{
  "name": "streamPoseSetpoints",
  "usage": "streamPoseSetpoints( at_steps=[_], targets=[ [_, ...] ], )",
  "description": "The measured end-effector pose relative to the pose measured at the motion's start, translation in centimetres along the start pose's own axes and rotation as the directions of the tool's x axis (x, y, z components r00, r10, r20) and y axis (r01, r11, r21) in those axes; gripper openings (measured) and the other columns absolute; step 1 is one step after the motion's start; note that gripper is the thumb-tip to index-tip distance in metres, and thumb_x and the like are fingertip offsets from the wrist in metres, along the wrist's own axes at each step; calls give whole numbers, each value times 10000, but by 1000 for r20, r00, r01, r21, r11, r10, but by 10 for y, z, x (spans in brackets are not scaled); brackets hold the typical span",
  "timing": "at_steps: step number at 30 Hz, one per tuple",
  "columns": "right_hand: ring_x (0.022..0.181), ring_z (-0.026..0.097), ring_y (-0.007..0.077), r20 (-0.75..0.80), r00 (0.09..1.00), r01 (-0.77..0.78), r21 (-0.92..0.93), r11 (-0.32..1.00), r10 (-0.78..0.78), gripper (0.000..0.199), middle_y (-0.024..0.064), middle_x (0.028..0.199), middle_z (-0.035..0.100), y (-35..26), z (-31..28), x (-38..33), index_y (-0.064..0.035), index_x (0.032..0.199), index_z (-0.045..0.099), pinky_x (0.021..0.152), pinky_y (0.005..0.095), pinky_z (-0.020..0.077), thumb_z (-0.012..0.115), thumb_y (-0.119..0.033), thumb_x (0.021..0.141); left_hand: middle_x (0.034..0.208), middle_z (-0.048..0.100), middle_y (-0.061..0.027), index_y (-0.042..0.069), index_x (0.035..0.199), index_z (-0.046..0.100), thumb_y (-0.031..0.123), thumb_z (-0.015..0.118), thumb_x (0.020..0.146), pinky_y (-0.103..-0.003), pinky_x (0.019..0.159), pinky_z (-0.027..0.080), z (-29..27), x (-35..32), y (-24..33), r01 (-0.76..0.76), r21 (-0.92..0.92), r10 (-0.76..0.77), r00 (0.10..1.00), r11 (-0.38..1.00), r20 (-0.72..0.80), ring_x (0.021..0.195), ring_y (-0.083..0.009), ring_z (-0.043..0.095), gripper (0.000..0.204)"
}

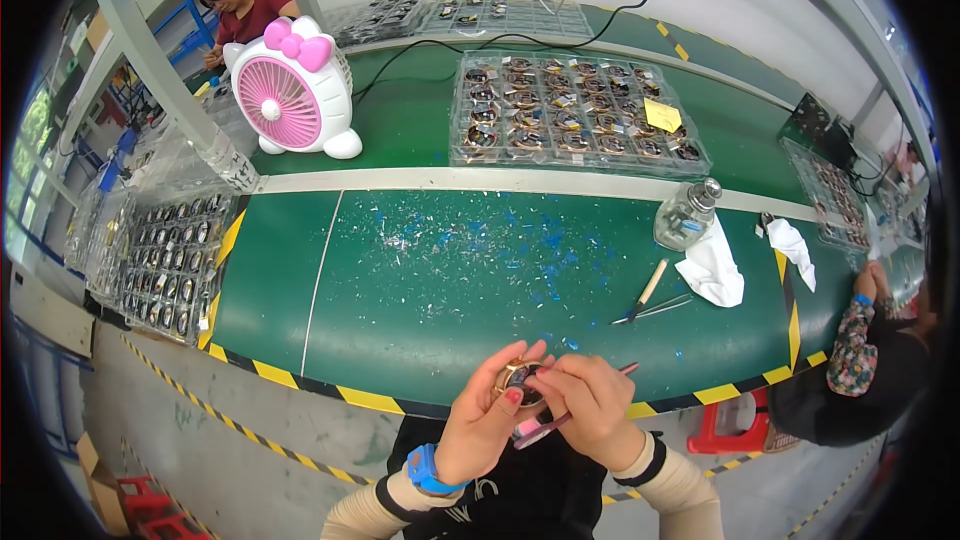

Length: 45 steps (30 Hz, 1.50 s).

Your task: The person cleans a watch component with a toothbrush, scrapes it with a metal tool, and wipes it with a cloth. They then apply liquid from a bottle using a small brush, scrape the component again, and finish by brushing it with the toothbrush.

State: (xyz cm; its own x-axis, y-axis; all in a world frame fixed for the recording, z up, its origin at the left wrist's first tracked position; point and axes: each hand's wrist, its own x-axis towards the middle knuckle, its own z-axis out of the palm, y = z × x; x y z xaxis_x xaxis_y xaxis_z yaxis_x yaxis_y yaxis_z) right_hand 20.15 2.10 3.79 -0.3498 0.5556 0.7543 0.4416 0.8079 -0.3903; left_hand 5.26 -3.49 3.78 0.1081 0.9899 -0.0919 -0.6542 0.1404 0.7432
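Near the front edge of the green table, my left hand (478, 420) is closed around a small round watch case (521, 380) with a gold rim and dark inside. My right hand (594, 410) is closed too, its fingertips at the case's right side. A slim reddish-dark stick (630, 368) pokes out behind the right hand; its kind cannot be made out. Below the case, a purplish strip (538, 434) shows between the hands, partly hidden. A blue wristband (428, 470) is on my left wrist.
White and blue scraps (480, 250) litter the green tabletop (270, 280). At right lie a wooden-handled tool (652, 285), tweezers (665, 309), a white cloth (712, 270) and a glass bottle (686, 215). Behind stand a pink fan (285, 105) and a parts tray (580, 150). Co-workers sit left and right.
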Motion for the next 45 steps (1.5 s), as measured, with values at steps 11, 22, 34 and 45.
streamPoseSetpoints(
  at_steps=[11, 22, 34, 45],
  targets=[
    [589, 569, 170, 55, 990, 137, -103, 985, -132, 205, 71, 887, 617, -2, -1, 1, -43, 936, 690, 472, 264, 445, 751, -81, 744, 1454, 420, -224, 25, 1423, 341, 71, 419, 1028, -494, 1060, 444, 3, -3, 8, -24, 32, 25, 999, 999, -29, 1307, -309, 475, 405],
    [616, 557, 148, 186, 967, 207, -186, 961, -173, 332, 61, 894, 611, -9, -10, 8, -7, 984, 689, 477, 248, 412, 691, -53, 655, 1440, 442, -210, 27, 1410, 344, -3, 369, 1021, -422, 1059, 457, -6, -7, 4, 43, -7, -43, 999, 999, 8, 1284, -256, 499, 391],
    [623, 600, 178, 15, 1000, 15, 50, 999, -15, 246, 79, 932, 627, -14, 0, 1, -11, 962, 686, 499, 266, 467, 752, -30, 726, 1219, 603, -270, 40, 1248, 448, -22, 405, 1003, -420, 891, 575, -3, 4, 0, -11, 75, 26, 980, 997, -199, 1060, -268, 652, 256],
    [615, 626, 200, -53, 999, 7, -63, 998, -10, 257, 98, 961, 641, -29, 5, 3, -5, 958, 683, 502, 275, 493, 770, -9, 716, 1149, 632, -284, 51, 1210, 437, -59, 420, 983, -393, 860, 575, 8, -6, -12, -351, 259, 404, 895, 900, -190, 1004, -272, 669, 252]
  ],
)
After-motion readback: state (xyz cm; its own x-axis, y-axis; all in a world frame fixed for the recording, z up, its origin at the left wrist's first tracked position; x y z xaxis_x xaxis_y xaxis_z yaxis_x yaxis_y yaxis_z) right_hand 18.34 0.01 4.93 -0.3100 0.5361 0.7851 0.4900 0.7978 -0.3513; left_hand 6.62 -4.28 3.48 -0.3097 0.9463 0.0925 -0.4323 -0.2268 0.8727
